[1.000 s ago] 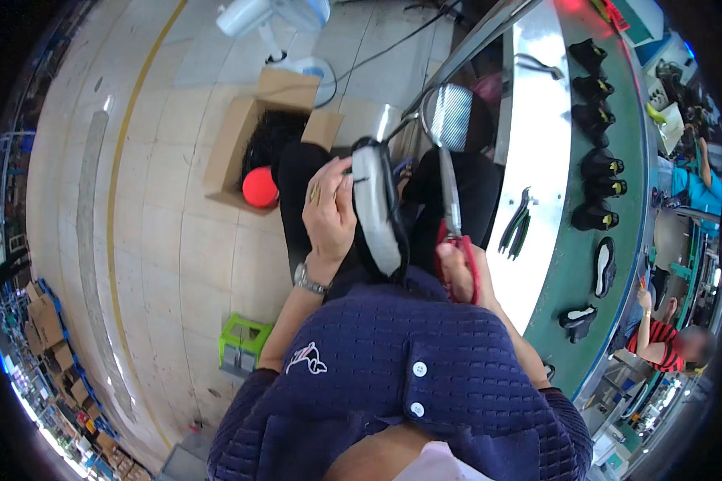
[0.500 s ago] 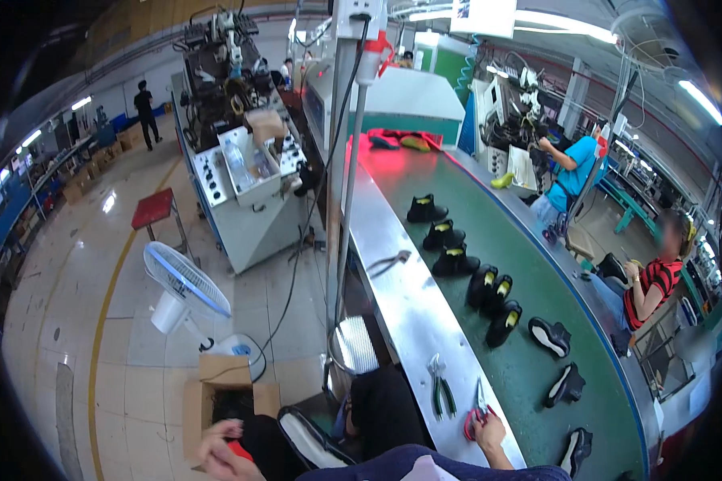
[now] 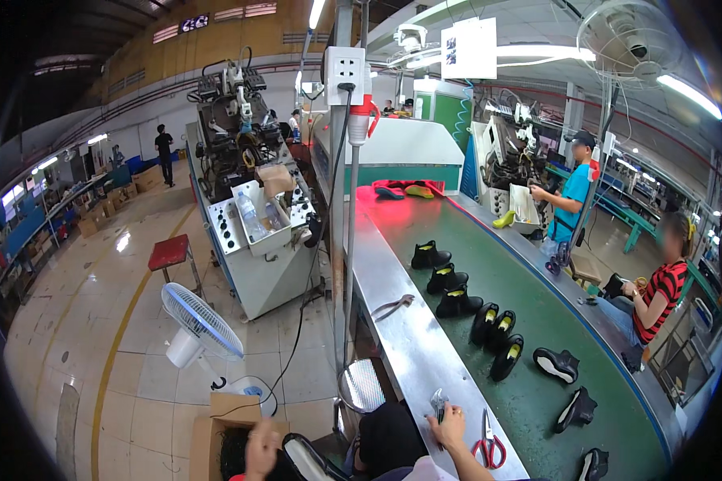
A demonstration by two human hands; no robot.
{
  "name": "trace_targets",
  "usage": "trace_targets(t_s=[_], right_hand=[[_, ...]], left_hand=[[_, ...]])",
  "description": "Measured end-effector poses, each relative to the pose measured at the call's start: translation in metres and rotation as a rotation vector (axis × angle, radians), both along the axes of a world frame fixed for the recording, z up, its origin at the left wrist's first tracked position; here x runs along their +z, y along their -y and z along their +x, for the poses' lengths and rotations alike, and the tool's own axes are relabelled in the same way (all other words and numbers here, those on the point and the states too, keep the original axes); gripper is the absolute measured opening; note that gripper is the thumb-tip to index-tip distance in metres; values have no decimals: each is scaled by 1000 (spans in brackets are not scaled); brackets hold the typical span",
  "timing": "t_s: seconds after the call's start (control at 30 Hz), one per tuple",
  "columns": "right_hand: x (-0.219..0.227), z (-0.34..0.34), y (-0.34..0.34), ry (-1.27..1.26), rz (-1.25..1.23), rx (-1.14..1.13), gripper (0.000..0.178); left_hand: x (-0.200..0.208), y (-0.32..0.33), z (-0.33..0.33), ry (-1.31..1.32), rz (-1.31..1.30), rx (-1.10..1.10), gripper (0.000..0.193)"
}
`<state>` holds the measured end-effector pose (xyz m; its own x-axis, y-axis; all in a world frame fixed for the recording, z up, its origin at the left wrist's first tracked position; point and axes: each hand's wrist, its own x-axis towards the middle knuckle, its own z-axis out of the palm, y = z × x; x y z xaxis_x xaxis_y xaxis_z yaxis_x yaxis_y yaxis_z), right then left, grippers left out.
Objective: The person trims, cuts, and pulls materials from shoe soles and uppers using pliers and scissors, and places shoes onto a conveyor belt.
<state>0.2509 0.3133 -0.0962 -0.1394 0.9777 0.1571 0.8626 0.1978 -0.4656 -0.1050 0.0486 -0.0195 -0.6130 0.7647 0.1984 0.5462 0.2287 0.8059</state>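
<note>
Head view: the right hand (image 3: pixel 449 423) is laid on the steel bench edge (image 3: pixel 413 341), fingers closed around a small grey tool (image 3: pixel 439 403), just beside red-handled scissors (image 3: pixel 487 442). The left hand (image 3: pixel 261 450) is seen blurred low down, touching a black shoe with a white sole (image 3: pixel 306 459); its grip cannot be told. Black shoes (image 3: pixel 457 303) are lined along the green conveyor belt (image 3: pixel 529 321).

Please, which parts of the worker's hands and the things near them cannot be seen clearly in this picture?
- Head view: left hand is blurred; its grip cannot be told.
- Black shoe beside it: cut off by the lower edge.
- Small thing under the right hand: too small to identify.
- Red-handled scissors: blades blend into the metal counter.
</note>
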Motion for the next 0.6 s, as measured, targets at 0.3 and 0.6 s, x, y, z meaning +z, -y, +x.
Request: trace_targets(t_s=[0.3, 0.6], right_hand=[[-2, -14, -2, 24, 3, -93, 65], [-67, 44, -49, -689, -495, -36, 36]], left_hand=[[-9, -75, 92, -574, 216, -332, 25], [26, -128, 22, 0, -355, -750, 54]])
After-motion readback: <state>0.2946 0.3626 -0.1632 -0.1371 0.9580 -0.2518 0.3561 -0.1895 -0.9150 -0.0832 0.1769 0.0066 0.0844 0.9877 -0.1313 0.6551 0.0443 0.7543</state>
